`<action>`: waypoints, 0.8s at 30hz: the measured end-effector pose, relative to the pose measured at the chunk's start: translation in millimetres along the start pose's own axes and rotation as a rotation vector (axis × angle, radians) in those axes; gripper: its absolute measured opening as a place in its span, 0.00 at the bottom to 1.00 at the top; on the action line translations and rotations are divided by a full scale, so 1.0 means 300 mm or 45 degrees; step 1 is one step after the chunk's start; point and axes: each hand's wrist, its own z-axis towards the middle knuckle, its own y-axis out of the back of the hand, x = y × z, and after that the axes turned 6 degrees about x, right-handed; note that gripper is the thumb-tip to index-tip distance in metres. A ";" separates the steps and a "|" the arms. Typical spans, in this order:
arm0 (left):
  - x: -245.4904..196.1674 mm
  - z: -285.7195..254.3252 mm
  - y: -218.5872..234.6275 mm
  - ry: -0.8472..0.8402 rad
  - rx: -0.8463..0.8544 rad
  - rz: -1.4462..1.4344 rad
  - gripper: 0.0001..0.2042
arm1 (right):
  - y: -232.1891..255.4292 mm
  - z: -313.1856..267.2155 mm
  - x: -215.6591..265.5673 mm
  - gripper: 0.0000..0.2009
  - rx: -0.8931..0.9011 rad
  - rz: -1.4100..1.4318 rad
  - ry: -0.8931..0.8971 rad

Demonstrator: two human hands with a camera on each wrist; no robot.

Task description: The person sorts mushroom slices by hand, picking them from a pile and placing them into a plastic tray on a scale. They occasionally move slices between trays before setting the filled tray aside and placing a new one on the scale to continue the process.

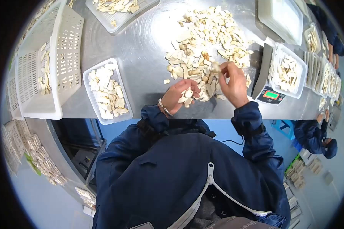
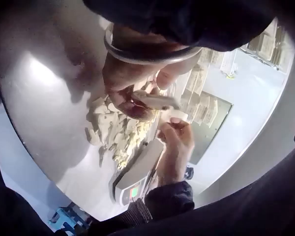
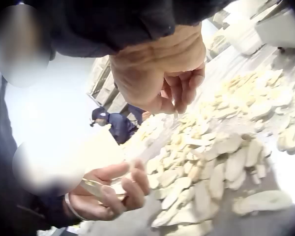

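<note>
Several pale dried mushroom slices (image 1: 186, 97) lie in my left hand (image 1: 172, 96), its fingers curled round them just over the table's near side. My right hand (image 1: 234, 84) pinches one slice (image 1: 215, 68) between thumb and fingertips, above the near part of a wide heap of slices (image 1: 206, 38). In the left wrist view, a long slice (image 2: 156, 101) sticks out of the left hand, close to the right hand's fingers (image 2: 176, 129). The right wrist view shows the right hand (image 3: 160, 73) over the heap and the left hand lower down, cupping its slices.
A white tray of slices (image 1: 88, 84) stands at the left, beside a perforated white basket (image 1: 68, 57). On the right, a scale with a green display (image 1: 271, 94) bears another tray (image 1: 302, 72). Stacked trays (image 1: 281, 19) stand behind it. Another person (image 1: 313, 135) works further right.
</note>
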 end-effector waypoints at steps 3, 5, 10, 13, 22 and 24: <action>-0.040 -0.026 -0.047 -0.119 0.003 -0.151 0.16 | -0.014 0.010 0.107 0.08 0.185 0.406 0.014; -0.054 -0.038 -0.041 -0.059 -0.102 -0.317 0.16 | -0.014 0.054 0.126 0.07 0.273 0.306 0.192; -0.009 -0.058 0.114 -0.137 0.070 -0.263 0.16 | -0.174 0.190 0.065 0.13 0.186 -0.230 0.436; -0.013 -0.078 0.133 -0.193 0.087 -0.328 0.16 | -0.217 0.211 0.036 0.13 0.154 -0.322 0.455; -0.069 -0.103 0.081 -0.005 -0.145 -0.328 0.20 | -0.116 0.136 0.106 0.06 0.201 0.040 0.401; -0.091 -0.103 0.050 -0.012 -0.108 -0.344 0.20 | -0.114 0.131 0.178 0.06 0.326 0.193 0.373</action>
